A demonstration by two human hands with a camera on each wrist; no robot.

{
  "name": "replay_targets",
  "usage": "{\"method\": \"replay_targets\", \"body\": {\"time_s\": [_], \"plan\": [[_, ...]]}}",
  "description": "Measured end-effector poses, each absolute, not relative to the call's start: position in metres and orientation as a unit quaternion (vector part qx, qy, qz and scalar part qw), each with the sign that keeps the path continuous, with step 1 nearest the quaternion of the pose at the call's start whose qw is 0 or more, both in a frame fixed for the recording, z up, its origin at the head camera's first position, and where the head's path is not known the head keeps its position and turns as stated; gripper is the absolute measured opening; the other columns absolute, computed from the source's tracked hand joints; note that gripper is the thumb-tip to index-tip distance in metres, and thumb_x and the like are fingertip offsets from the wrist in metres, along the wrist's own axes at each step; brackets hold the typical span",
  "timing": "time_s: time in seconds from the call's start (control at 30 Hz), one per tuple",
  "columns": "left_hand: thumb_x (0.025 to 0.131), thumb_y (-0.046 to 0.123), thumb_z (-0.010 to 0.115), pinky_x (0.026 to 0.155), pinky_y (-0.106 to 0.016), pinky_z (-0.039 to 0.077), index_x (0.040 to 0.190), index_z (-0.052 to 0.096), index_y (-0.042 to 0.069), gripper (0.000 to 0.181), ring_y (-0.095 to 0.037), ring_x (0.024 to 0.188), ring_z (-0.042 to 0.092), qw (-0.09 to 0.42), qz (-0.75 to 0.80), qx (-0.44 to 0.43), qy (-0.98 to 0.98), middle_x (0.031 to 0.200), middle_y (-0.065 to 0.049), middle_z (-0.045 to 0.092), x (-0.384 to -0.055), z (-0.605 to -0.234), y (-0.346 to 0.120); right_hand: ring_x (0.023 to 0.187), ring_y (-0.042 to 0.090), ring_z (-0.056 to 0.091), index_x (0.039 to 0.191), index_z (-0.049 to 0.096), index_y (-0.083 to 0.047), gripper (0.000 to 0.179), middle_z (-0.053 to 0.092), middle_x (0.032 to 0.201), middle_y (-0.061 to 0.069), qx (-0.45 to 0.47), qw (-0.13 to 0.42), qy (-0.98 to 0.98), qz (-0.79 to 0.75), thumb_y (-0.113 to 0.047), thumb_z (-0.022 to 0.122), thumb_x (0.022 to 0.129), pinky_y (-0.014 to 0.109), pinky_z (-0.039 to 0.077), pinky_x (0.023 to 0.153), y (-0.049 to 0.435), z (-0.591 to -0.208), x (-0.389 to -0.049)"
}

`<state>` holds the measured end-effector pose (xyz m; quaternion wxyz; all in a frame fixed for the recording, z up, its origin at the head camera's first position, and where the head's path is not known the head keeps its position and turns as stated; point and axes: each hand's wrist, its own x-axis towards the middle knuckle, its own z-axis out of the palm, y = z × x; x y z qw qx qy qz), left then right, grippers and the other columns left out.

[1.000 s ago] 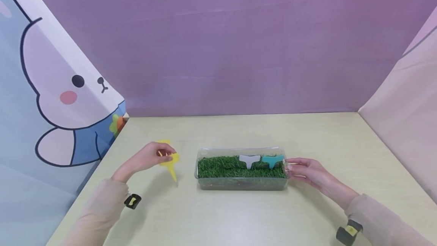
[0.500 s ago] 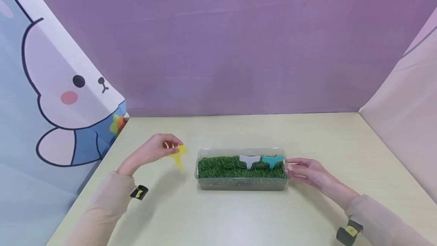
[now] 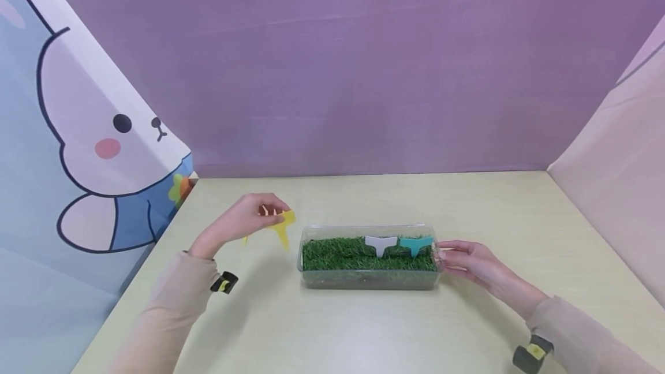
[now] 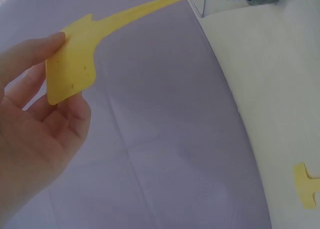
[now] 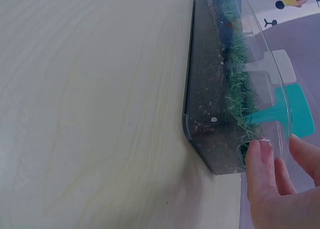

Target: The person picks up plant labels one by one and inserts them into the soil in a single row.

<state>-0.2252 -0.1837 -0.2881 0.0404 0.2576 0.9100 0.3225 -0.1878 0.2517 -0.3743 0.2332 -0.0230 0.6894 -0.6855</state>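
Observation:
My left hand (image 3: 244,215) pinches a yellow T-shaped plant label (image 4: 77,59) by its broad head, thumb on one face and fingers behind. Its stem slants down towards a clear plastic planter box (image 3: 369,280), left of the box and above the table. Upright in the box's green grass (image 3: 332,253) stand a white plant label (image 3: 381,245) and a teal plant label (image 3: 415,245), side by side towards the right. My right hand (image 3: 475,261) touches the box's right end with extended fingers; in the right wrist view, the fingertips rest at the end wall and the thumb at the rim.
Another yellow plant label (image 4: 304,186) lies on the pale table (image 3: 363,333), mostly hidden behind my left hand in the head view. Dark soil (image 5: 207,64) shows through the box wall. A purple cloth (image 3: 363,74) rises behind the table, and a rabbit-print cloth (image 3: 83,103) hangs at left.
My left hand has moved right and away from me, carrying the yellow plant label closer to the box's left end. The right hand and the box have stayed in place.

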Motion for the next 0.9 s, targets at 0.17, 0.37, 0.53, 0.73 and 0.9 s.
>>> {"method": "replay_targets", "body": {"time_s": [0.17,0.37,0.53,0.73,0.9], "plan": [[0.081,0.007,0.061,0.066,-0.028,0.044,0.098,0.065,0.006,0.017,-0.012,0.072,0.051,0.028,0.327,0.279,0.902,0.078,0.003,0.059,-0.227,-0.285,-0.174,0.090,0.015,0.061,0.125,0.034,0.015,0.051,0.063,0.099,0.004,-0.023,0.235,0.685,-0.689,-0.009,0.056,0.086,0.028,0.046,0.083,0.252,-0.374,-0.187],[0.081,0.007,0.061,0.065,-0.027,0.043,0.096,0.065,0.008,0.016,-0.011,0.071,0.051,0.024,0.332,0.290,0.897,0.077,0.004,0.059,-0.231,-0.285,-0.160,0.090,0.014,0.061,0.125,0.035,0.015,0.050,0.064,0.099,0.003,-0.021,0.237,0.681,-0.692,-0.008,0.056,0.085,0.027,0.046,0.083,0.252,-0.373,-0.187],[0.080,0.007,0.061,0.064,-0.026,0.043,0.096,0.066,0.008,0.016,-0.011,0.071,0.051,0.028,0.341,0.294,0.892,0.077,0.003,0.059,-0.233,-0.286,-0.148,0.089,0.014,0.061,0.124,0.036,0.014,0.050,0.064,0.098,0.003,-0.018,0.236,0.682,-0.692,-0.009,0.057,0.085,0.027,0.047,0.082,0.251,-0.373,-0.187],[0.081,0.006,0.061,0.064,-0.025,0.043,0.096,0.066,0.007,0.016,-0.010,0.071,0.051,0.032,0.339,0.312,0.887,0.079,0.003,0.059,-0.236,-0.290,-0.134,0.090,0.014,0.061,0.125,0.033,0.015,0.052,0.063,0.100,0.005,-0.018,0.233,0.686,-0.689,-0.008,0.056,0.085,0.028,0.046,0.083,0.251,-0.373,-0.187],[0.081,0.007,0.062,0.065,-0.025,0.044,0.097,0.066,0.007,0.017,-0.009,0.071,0.051,0.042,0.342,0.317,0.884,0.079,0.004,0.059,-0.238,-0.296,-0.125,0.090,0.014,0.061,0.126,0.033,0.015,0.051,0.063,0.099,0.004,-0.022,0.235,0.686,-0.689,-0.009,0.056,0.086,0.028,0.047,0.083,0.252,-0.374,-0.188]]}}
